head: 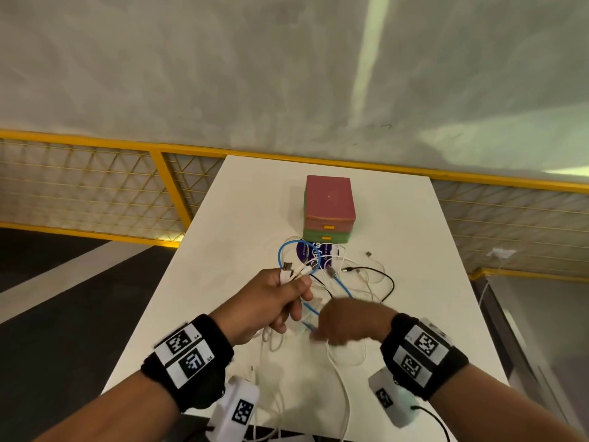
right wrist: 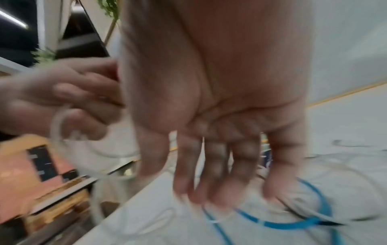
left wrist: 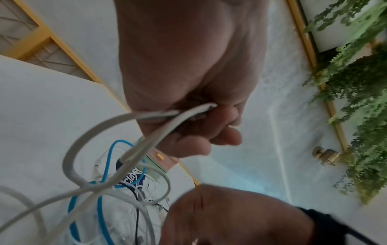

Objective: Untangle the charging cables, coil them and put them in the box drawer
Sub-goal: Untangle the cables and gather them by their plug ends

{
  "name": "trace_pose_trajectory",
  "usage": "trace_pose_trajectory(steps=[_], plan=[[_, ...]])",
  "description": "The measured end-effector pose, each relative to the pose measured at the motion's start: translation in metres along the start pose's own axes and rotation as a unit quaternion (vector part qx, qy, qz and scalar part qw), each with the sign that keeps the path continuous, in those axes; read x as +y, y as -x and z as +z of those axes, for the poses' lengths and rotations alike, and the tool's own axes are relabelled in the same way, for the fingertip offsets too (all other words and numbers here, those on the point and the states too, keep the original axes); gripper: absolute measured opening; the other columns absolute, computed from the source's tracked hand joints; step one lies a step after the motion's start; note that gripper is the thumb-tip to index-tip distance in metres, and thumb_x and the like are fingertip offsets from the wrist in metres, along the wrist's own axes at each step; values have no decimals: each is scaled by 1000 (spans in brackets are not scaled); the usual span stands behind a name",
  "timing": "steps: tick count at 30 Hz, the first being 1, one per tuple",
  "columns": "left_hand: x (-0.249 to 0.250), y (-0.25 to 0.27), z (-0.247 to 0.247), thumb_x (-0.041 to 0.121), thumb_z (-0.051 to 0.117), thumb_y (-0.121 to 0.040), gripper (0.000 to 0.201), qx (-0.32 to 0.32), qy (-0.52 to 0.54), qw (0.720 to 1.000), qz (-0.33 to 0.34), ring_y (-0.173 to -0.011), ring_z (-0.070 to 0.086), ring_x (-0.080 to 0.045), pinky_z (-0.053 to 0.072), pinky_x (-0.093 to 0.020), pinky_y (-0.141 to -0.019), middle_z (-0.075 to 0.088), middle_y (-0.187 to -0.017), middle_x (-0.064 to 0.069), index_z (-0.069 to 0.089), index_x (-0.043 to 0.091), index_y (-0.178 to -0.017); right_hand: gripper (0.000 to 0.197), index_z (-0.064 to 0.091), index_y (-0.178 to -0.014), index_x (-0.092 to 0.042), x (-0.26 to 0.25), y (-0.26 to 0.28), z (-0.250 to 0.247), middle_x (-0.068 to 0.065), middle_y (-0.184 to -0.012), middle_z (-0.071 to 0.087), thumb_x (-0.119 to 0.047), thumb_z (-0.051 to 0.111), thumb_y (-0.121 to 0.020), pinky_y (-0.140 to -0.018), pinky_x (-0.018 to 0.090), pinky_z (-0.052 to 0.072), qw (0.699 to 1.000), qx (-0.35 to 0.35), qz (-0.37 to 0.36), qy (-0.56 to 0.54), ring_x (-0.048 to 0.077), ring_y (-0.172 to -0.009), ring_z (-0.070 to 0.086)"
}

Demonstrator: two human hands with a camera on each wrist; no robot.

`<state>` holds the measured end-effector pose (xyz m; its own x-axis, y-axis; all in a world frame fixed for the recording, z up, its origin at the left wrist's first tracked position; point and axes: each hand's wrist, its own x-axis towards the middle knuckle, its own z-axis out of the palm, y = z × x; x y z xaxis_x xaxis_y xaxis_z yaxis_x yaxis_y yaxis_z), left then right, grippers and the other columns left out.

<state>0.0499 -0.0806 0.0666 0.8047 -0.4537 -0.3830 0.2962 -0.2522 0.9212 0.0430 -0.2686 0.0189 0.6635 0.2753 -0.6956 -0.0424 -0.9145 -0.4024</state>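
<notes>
A bunch of cable ends (head: 291, 272) is being gripped in the left hand (head: 271, 303) while the tangle (head: 344, 282), lying between the hands and the box drawer (head: 330, 208), is being reached by the right hand (head: 347, 320), nearer it, fingers loosely extended and holding nothing.

cables (head: 344, 282): white, blue, black, tangled, on table | box drawer (head: 330, 208): red-over-green, shut, just behind cables

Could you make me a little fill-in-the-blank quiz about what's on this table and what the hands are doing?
1. The left hand grips a bundle of white charging cable ends, raised above the white ____.
2. The stacked plastic drawer box has a pink tier above a ____ tier.
3. Both yellow drawer handles show the drawers are ____.

Missing words: table; green; closed
</notes>
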Motion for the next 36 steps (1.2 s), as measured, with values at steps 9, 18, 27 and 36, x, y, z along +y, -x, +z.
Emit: trace_pose_trajectory(steps=[9,18,27,36], plan=[[-5,-15,1,14,68,-90,10,48,56,997,19,-38,33,-13,33,-23,-43,48,-61,-16,72,5,-87,19,65,-97,-18,83,-68,5,6,-107,68,-20,48,-90,-81,32,50,945,283,161,-31,29,-102,64],[-5,-37,11,17,63,-95,14,82,101,991,26,-36,36,-9,36,-21,-41,46,-45,2,73,9,-92,34,56,-117,-21,91,-82,33,7,-125,47,-43,46,-93,-89,43,48,952,225,190,80,31,-117,50],[-5,-51,28,38,56,-98,36,57,93,994,14,-62,63,-14,49,-32,-66,70,-70,-1,75,9,-86,17,66,-74,-25,75,-55,23,5,-94,66,-41,66,-67,-81,35,51,889,367,173,-213,28,-98,61],[7,-50,39,29,63,-92,22,67,50,987,137,-87,65,-20,50,-37,-79,72,-93,-8,73,12,-101,12,63,-75,-6,-7,46,-48,1,-60,60,1,72,-80,-50,15,44,744,403,-182,-502,4,-50,53]])
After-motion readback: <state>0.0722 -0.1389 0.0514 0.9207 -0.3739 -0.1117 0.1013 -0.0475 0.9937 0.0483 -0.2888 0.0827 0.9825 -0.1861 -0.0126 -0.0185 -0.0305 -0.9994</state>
